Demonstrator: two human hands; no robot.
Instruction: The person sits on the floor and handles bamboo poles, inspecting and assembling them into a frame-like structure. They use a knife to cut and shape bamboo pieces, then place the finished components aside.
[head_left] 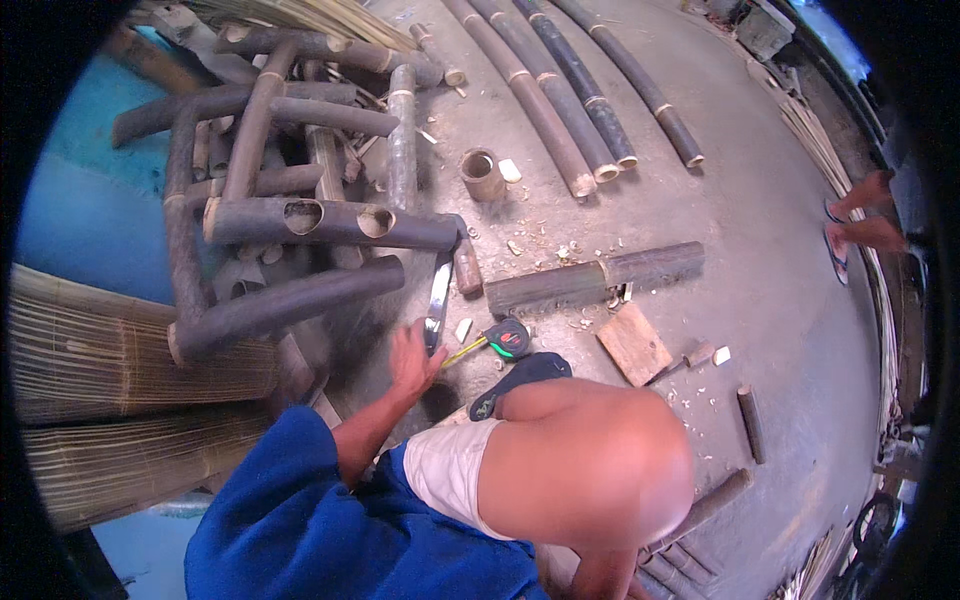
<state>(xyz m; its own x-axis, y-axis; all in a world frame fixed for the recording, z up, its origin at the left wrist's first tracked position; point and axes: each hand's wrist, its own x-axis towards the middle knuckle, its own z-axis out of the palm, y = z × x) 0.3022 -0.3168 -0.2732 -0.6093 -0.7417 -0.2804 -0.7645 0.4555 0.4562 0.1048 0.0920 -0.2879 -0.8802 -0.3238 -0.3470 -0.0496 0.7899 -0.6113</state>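
My left hand (412, 360) reaches down to the floor, its fingers and thumb spread on either side of the dark handle of a long knife (438, 295). The handle is at or between them, and I cannot tell whether they touch it. The shiny blade points away, toward the bamboo frame. Just right of this hand lies a black and green tape measure (508, 338), its yellow tape partly drawn out toward my thumb. My right forearm (605, 575) goes down past my bent knee (620, 460). The right hand lies beyond the lower edge.
A frame of dark bamboo pieces (330, 222) with cut holes stands at left. A split-looking bamboo length (600, 278), a wooden block (633, 344) and a short bamboo cup (483, 175) lie ahead. Long bamboo poles (560, 110) rest farther back. Another person's feet (838, 250) stand at right.
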